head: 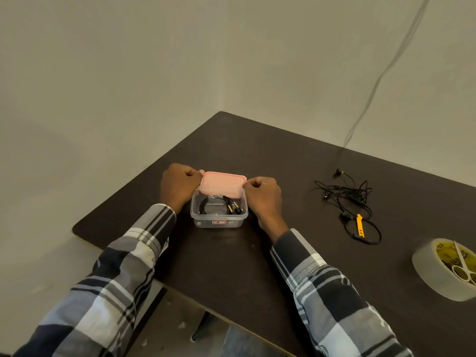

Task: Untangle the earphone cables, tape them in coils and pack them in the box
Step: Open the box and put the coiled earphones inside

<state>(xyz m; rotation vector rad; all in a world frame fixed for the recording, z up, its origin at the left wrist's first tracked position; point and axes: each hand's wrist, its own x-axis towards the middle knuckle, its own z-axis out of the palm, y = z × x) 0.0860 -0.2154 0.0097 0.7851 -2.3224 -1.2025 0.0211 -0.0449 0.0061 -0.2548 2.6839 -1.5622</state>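
Observation:
A clear plastic box [219, 220] stands on the dark table, with a coiled black earphone cable [215, 205] inside it. A pink lid [222, 183] sits tilted over the box's far half, leaving the near half uncovered. My left hand [179, 185] grips the lid's left end and my right hand [262, 195] grips its right end. A tangled bunch of black earphone cables [346, 195] lies loose on the table to the right, with a yellow-tipped earbud at its far end.
A yellow clip [360, 224] lies on the cable's near loop. A wide tape roll [443, 269] with small scissors [462, 267] in its core sits at the right edge. The table [296, 248] has its left corner near the box; a wall stands behind.

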